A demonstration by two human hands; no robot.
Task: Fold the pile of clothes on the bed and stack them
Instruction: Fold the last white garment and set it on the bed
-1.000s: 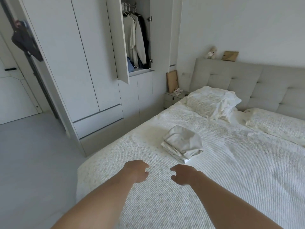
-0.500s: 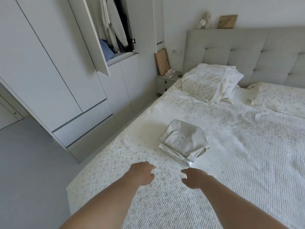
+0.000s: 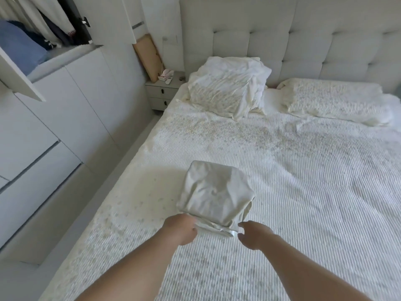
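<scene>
- Stack of folded clothes (image 3: 217, 195) sits on the bed (image 3: 303, 181), near the left side of the mattress, well short of the pillows; pale cream cloth, top piece slightly puffed and creased, thinner white layers showing at its near edge
- Left hand (image 3: 181, 231) at the near-left corner of the stack, fingers curled and touching the lower white layers; whether it actually grips the cloth or just rests against it cannot be told, the fingertips are hidden behind the knuckles
- Right hand (image 3: 253, 234) at the near-right corner, fingers loosely bent with a gap between thumb and fingers, tips just beside the edge of the bottom layer; nothing plainly held
- Both forearms bare, reaching in from the bottom of the view, roughly level with each other
- Bedspread white and ribbed, with a faint speckled pattern
- Pillow (image 3: 227, 88) crumpled, leaning against the padded headboard (image 3: 282, 40); second pillow (image 3: 336, 102) lies flat to its right
- Nightstand (image 3: 161, 92) beside the bed head, small items on top, a tan board (image 3: 148, 57) propped behind it
- Wardrobe (image 3: 65, 101) along the left wall, one door open, hanging garments and a blue folded item (image 3: 19, 48) visible inside
</scene>
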